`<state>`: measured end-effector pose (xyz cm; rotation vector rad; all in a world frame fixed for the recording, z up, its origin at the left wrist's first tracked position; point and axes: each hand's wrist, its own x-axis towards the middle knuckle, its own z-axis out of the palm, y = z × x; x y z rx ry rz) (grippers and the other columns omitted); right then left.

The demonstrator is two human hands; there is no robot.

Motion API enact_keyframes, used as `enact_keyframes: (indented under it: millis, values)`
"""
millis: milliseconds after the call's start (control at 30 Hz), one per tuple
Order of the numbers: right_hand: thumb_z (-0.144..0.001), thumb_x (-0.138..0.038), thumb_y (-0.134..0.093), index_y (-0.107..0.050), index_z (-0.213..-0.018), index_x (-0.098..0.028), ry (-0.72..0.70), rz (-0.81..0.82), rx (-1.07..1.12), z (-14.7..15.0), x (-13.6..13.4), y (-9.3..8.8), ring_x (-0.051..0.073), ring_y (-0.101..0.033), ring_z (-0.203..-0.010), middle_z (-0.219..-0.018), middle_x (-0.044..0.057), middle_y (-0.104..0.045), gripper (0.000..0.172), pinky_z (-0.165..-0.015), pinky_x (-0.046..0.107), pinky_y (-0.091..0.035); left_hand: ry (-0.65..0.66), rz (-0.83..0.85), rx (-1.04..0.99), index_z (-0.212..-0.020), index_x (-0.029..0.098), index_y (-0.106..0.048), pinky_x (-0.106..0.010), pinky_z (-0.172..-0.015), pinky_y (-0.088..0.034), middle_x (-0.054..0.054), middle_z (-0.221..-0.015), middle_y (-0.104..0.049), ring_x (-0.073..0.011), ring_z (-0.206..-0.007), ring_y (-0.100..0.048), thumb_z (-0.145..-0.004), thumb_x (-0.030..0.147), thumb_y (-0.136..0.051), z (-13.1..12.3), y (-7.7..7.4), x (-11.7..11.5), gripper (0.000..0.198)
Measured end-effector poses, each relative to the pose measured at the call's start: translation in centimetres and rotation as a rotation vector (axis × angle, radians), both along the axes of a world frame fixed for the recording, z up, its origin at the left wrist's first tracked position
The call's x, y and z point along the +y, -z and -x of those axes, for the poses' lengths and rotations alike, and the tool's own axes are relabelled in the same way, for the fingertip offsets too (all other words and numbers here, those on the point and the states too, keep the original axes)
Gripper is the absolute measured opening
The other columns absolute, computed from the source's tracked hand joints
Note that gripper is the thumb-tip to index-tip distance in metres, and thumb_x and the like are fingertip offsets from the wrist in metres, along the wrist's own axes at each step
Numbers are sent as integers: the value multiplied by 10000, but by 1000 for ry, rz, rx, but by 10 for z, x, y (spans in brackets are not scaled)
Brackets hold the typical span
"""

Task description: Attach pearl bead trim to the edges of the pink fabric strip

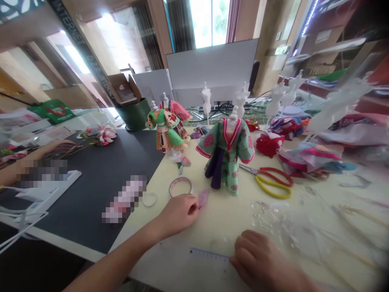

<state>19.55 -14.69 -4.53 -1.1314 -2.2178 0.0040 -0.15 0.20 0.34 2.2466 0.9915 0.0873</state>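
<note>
Head view: left forearm reaches in from the lower edge, angled up across the table edge, wrist low. Left hand [178, 213] lies on its side on the cream tabletop [221, 231], fingers loosely curled inward; whether the fingertips pinch anything is hidden. Just beside those fingers sits a small pink fabric scrap [203, 198]. A roll of tape [180, 186] lies just beyond the hand, and a smaller clear ring [150, 199] sits near the table edge. Right hand [258, 259] is at the lower right, knuckles up, fingers curled down and touching the end of a clear plastic ruler [209, 255]; grip cannot be told. Ahead stands a green kimono-style doll dress [226, 158] on a white mannequin, with a second patterned dress [168, 129] to its left. Red-and-yellow-handled scissors [267, 182] lie to the right of the green dress, near a heap of fabric scraps [310, 158]. A clear plastic sheet [273, 219] lies by the right hand. Far left, a co-worker's forearm [36, 156] rests on a black table [106, 202].
</note>
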Motion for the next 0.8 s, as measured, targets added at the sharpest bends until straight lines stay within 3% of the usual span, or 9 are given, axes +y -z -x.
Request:
enact_keyframes:
  millis: [200, 300, 400, 567, 667, 800]
  values:
    - [-907, -137, -412, -455, -676, -185, 3, 22, -15, -1, 0, 0, 139, -400, -569, -629, -5, -489, 240, -539, 292, -261, -27, 539, -257, -840, 134, -560, -311, -747, -504, -74, -816, -686, -176, -760, -662, -836, 256, -412, 6, -15, 6, 192]
    - [-909, -134, -410, -458, -674, -184, 1, 22, -11, 0, 1, 0, 140, -391, -566, -623, -4, -487, 246, -534, 296, -254, -70, 684, -341, -847, 113, -604, -299, -687, -502, -85, -783, -690, -162, -695, -641, -813, 237, -448, 4, -14, 9, 201]
    - [-908, -128, -420, -456, -676, -182, -8, 36, -7, 0, 0, 0, 139, -389, -571, -624, -3, -490, 241, -540, 296, -254, -87, 636, -347, -874, 119, -622, -276, -667, -487, -73, -767, -697, -155, -705, -640, -799, 206, -456, -1, -16, 18, 202]
    - [-911, -127, -417, -451, -673, -180, -4, 28, -7, 0, 0, 0, 134, -380, -567, -626, -4, -488, 246, -537, 294, -237, -64, 474, -351, -914, 127, -618, -301, -793, -487, -89, -905, -705, -168, -838, -655, -809, 191, -431, -19, -23, 43, 223]
    - [-909, -128, -420, -458, -671, -180, 2, 21, -10, 0, 0, 1, 137, -376, -564, -619, -4, -487, 247, -532, 297, -235, -36, 322, -301, -910, 127, -641, -305, -807, -480, -78, -895, -711, -185, -858, -651, -804, 197, -430, -30, -22, 61, 247]
    - [-903, -125, -433, -459, -658, -178, 10, 12, -11, -1, 1, 2, 133, -372, -553, -609, -7, -487, 252, -526, 294, -236, -45, 56, -166, -770, 168, -690, -286, -754, -466, -23, -815, -716, -207, -809, -635, -763, 245, -515, -29, -22, 85, 192]
